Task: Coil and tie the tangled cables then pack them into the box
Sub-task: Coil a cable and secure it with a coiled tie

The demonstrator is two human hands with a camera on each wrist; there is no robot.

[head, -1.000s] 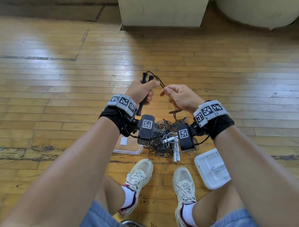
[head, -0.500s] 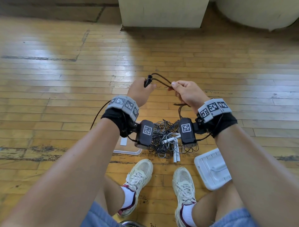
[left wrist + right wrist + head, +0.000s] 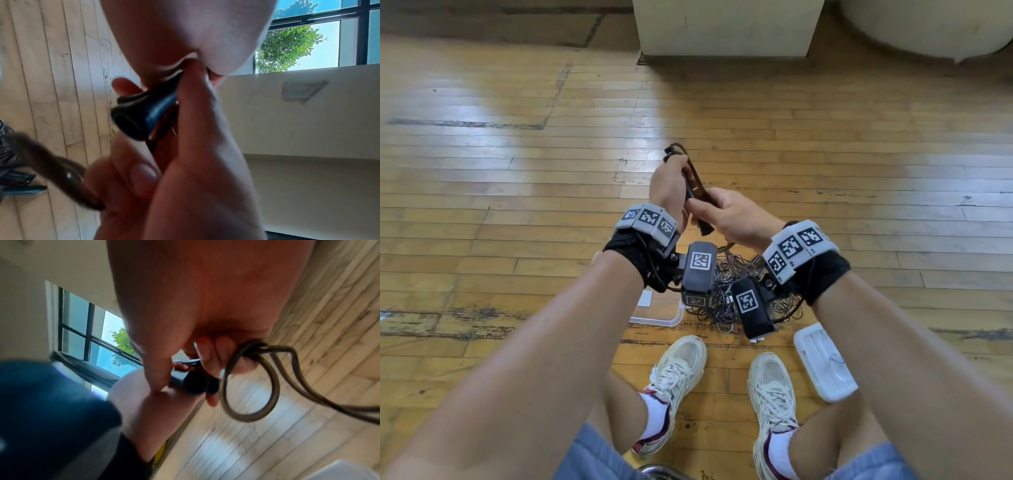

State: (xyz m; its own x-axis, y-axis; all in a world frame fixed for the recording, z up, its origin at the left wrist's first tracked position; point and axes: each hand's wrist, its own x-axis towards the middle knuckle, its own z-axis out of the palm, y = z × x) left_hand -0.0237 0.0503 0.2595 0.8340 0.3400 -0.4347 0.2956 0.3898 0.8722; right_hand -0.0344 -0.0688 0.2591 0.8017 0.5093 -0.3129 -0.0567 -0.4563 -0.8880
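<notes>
Brown cable [image 3: 697, 183], folded into a narrow bundle, sits pinched between both hands above the floor. I see the left hand [image 3: 668, 185] with fingers curled round the bundle's upper part, where a black plug end [image 3: 668, 151] sticks out past the knuckles. In the left wrist view the same hand's thumb and fingers [image 3: 197, 113] clamp a black connector boot [image 3: 144, 113] with the brown strands beside it. The right hand [image 3: 736, 214] grips the lower part of the bundle, fingers closed round it, touching the left hand at the thumb. In the right wrist view a loop of the cable [image 3: 249, 382] hangs out of the closed fingers [image 3: 207, 352] and trails off to the right.

Below the hands, on the wooden floor [image 3: 500, 192], lies the tangled pile of cables [image 3: 726, 305], partly hidden by the wrist cameras. A clear plastic box [image 3: 657, 317] lies just left of the pile, mostly covered by the left forearm; its white lid [image 3: 823, 363] lies to the right, near the right shoe [image 3: 774, 387]. I cannot tell whether the box holds anything.
</notes>
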